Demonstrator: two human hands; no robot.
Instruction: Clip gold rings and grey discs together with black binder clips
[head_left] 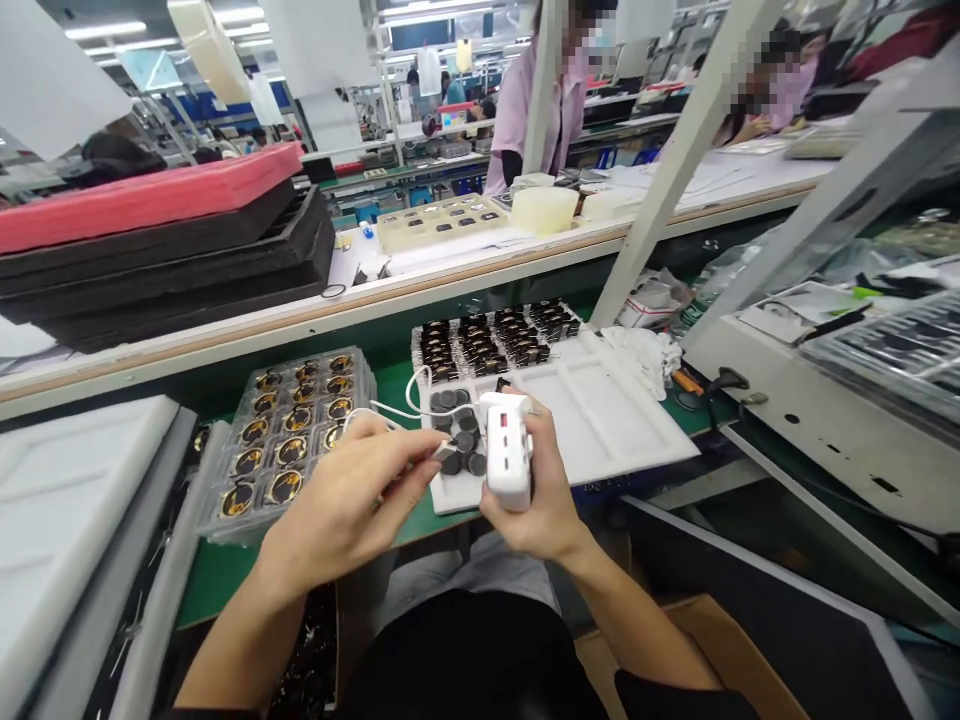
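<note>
The left hand (352, 500) pinches a small pale plug (445, 452) between thumb and fingertips, and the right hand (540, 500) grasps a white block (510, 470), its thumb along the lower near side and its fingers wrapped around the far side. The block's end, with one red port and two dark slots, faces up toward the wearer; the plug is just left of the block, apart from it. A white cable (409, 390) loops up beyond the left hand, one stretch running toward the top of the block. Beneath and between the two hands, dark round pieces (465, 441) sit clustered in one part of a white tray (622, 400), which stretches to the right of the right hand. Beyond both hands, black parts (480, 345) stand packed in rows. Left of the left hand, on the green desk (206, 580), a clear plastic tray (251, 528) holds gold-and-black ring-shaped pieces (292, 449) in its cells. Farther off beyond the left hand lies a stack of black foam (165, 245) topped by a pink sheet (150, 200). Crumpled white material (649, 355) lies beyond and right of the right hand, and well past it a co-worker in a pink shirt (517, 110) is upright.
</note>
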